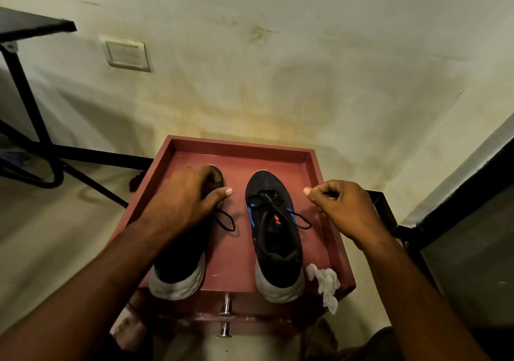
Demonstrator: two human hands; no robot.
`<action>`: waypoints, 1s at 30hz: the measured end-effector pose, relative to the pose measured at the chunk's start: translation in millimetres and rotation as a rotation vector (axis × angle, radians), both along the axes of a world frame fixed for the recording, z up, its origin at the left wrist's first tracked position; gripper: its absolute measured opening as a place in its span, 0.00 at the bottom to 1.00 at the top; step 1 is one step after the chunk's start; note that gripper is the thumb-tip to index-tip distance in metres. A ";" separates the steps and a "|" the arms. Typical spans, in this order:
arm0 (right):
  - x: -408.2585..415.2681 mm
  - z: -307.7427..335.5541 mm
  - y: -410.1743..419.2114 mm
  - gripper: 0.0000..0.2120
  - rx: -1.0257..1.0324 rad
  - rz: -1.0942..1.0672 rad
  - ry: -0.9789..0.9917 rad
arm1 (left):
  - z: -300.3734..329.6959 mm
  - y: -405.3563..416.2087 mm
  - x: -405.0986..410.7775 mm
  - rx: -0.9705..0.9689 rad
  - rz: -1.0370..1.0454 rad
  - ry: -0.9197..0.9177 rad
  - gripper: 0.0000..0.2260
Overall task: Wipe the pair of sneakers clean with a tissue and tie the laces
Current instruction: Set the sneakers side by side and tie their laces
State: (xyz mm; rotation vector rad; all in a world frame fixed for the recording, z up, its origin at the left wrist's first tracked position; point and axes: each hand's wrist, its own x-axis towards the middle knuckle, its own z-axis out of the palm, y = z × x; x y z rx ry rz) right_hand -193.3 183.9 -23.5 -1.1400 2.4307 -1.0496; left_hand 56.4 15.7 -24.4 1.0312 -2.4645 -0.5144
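Note:
Two black sneakers with grey heels stand side by side, toes away from me, on a dark red cabinet top (236,149) with a raised rim. My left hand (186,196) lies flat over the front of the left sneaker (180,266), covering its toe and laces; one lace loop sticks out to its right. The right sneaker (274,235) shows blue and orange marks and a tied bow. My right hand (340,207) hovers to its right with fingers curled and nothing visible in them. A crumpled white tissue (326,281) lies at the cabinet's front right corner.
The cabinet stands against a stained pale wall. A black metal table frame (30,104) is at the left, and a dark box and black ledge (383,207) sit close on the right. Two chrome drawer knobs (225,312) jut from the cabinet front.

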 end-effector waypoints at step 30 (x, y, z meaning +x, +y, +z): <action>117.9 -19.2 -45.0 0.08 0.513 0.215 0.509 | -24.9 59.6 6.3 0.074 0.051 -0.365 0.13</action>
